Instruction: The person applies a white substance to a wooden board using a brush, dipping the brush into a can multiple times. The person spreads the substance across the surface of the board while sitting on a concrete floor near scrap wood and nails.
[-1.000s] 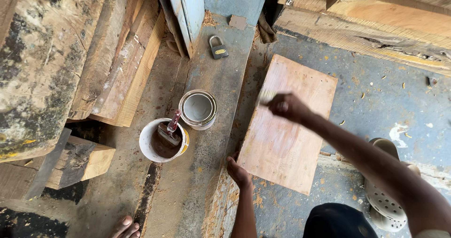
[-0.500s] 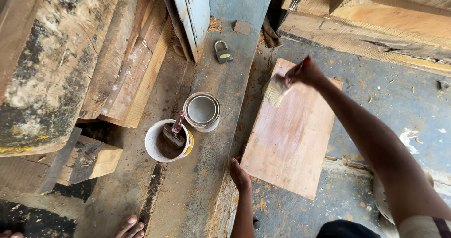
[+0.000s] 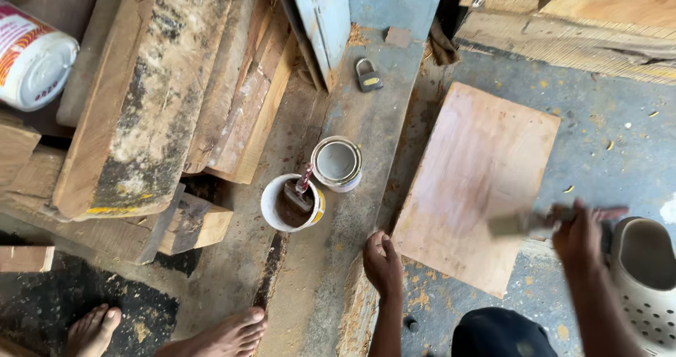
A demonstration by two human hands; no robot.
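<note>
On the blue floor [image 3: 620, 110], at about three o'clock from the open tin [image 3: 292, 203], a flat plywood panel [image 3: 475, 181] lies, judged light, stiff and best lifted by its edges. A blurred brush [image 3: 524, 223] is gripped by the closed fingers of the right hand [image 3: 581, 237] at the panel's five-o'clock edge. The left hand [image 3: 384, 262], fingers curled down, is pressed on the step [image 3: 366, 117] just beside the panel's seven-o'clock corner.

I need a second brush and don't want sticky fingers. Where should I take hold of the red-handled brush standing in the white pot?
Take the red-handled brush by the upper end of its handle, coming from above and a little from the right. Its bristle end sits down in the dark liquid in the round white pot, while the handle leans up over the rim towards the grey-lidded tin, so that end probably stays clean.
</note>
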